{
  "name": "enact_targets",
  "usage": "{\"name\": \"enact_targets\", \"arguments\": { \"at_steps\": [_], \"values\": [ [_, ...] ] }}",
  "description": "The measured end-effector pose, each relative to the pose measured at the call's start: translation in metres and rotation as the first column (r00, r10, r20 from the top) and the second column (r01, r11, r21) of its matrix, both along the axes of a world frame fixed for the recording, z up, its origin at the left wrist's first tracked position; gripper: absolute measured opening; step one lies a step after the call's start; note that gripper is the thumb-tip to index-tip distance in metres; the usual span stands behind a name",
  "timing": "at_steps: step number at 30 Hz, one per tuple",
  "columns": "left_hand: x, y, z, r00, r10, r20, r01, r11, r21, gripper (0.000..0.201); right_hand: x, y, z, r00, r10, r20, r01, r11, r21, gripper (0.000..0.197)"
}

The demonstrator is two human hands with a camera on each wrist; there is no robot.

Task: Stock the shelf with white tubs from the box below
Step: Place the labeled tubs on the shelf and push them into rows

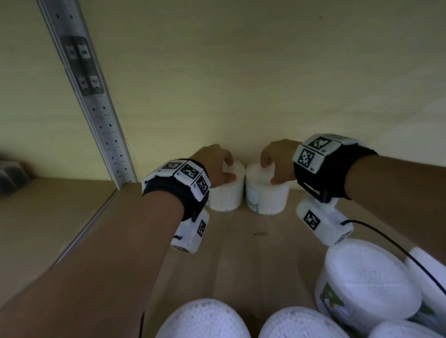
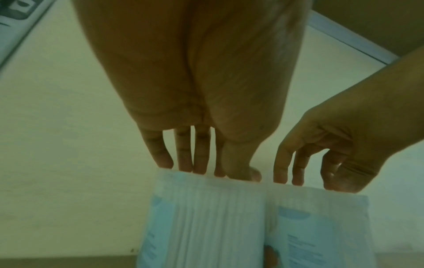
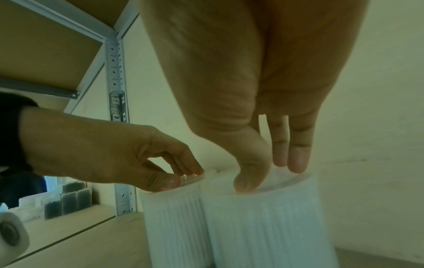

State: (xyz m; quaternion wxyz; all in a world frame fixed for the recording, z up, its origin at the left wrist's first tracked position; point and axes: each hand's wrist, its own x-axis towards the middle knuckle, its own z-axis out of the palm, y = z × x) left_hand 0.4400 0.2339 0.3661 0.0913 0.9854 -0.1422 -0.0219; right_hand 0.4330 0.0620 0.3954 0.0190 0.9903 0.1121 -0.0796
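Two tubs are being set down side by side at the back of the shelf (image 1: 249, 236), in the middle of the head view, touching or nearly so. The left hand (image 1: 216, 166) is gripping the top of the left tub (image 1: 228, 192), fingertips curled over its lid rim. The right hand (image 1: 278, 161) is doing the same on the right tub (image 1: 266, 194), thumb at the near edge and fingers at the far one.

This looks like the placing step: both tubs seem to be standing on the board against the wall. The next move, I'd judge, calls for letting go without tipping them, then reaching down for more.

Counting: two tubs at the back, plus at least five more white tubs (image 1: 366, 280) crowding the lower edge and lower right of the frame. Whether those are sitting in the box I cannot tell. One perforated upright (image 1: 105, 130) is running down the upper left.
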Motion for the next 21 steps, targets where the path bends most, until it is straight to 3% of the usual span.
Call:
{"name": "enact_targets", "arguments": {
  "at_steps": [8,11,15,18,21],
  "values": [
    [0.001,0.000,-0.002,1.000,0.004,-0.004,-0.004,1.000,-0.007,0.045,-0.006,0.002,0.005,0.997,0.044,-0.063,-0.039,0.996,0.074,0.050],
    [0.003,0.000,-0.006,1.000,-0.002,-0.004,0.002,1.000,-0.015,0.044,0.002,0.002,-0.001,1.000,-0.007,0.026,0.003,0.992,0.130,0.040],
    [0.003,0.000,-0.008,1.000,-0.001,-0.014,0.000,1.000,-0.029,0.043,0.006,0.001,-0.002,0.995,-0.070,-0.066,0.076,0.992,0.104,0.048],
    [0.003,0.000,-0.008,1.000,0.004,-0.022,-0.004,1.000,-0.028,0.043,0.009,0.005,-0.007,0.993,-0.096,-0.069,0.102,0.991,0.083,0.024],
    [0.003,0.001,-0.009,1.000,0.004,-0.030,-0.005,1.000,-0.026,0.043,0.015,0.009,-0.011,0.992,-0.070,-0.102,0.073,0.997,0.021,0.037]
  ]
}}
